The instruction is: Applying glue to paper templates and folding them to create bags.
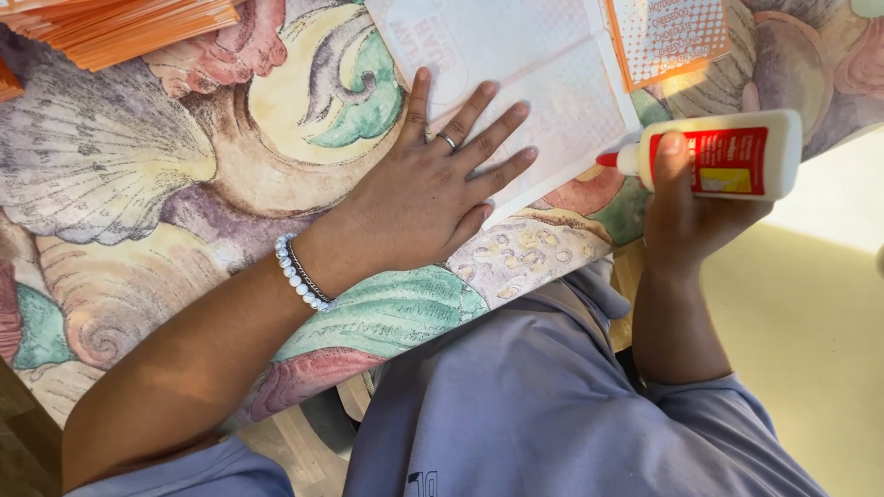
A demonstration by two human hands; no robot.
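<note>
Two hands are at work over a flat sheet of white cardstock point(543, 92) with a faint dotted print, lying on the desk point(138, 184) at the far middle of the scene. The left hand point(433, 184) lies open on it, palm down and fingers spread, the fingertips pressing on the sheet's near left edge; a ring sits on one finger and a beaded bracelet point(299, 273) circles the wrist. The right hand point(686, 207) is closed around a white glue bottle point(727, 156) with a red label, held on its side just right of the sheet, its red nozzle pointing left and touching or nearly touching the sheet's right edge. Just beyond the bottle, at the far edge, lies a smaller orange-bordered card point(668, 37) with a dotted pattern, overlapping the white sheet's right corner. A cloth printed with large seashells in cream, green, pink and purple covers the desk. At the far left corner sits a stack of orange cards point(120, 28). Nearest the camera is the person's grey-blue shirt point(552, 405), with pale floor point(810, 304) to the right.
</note>
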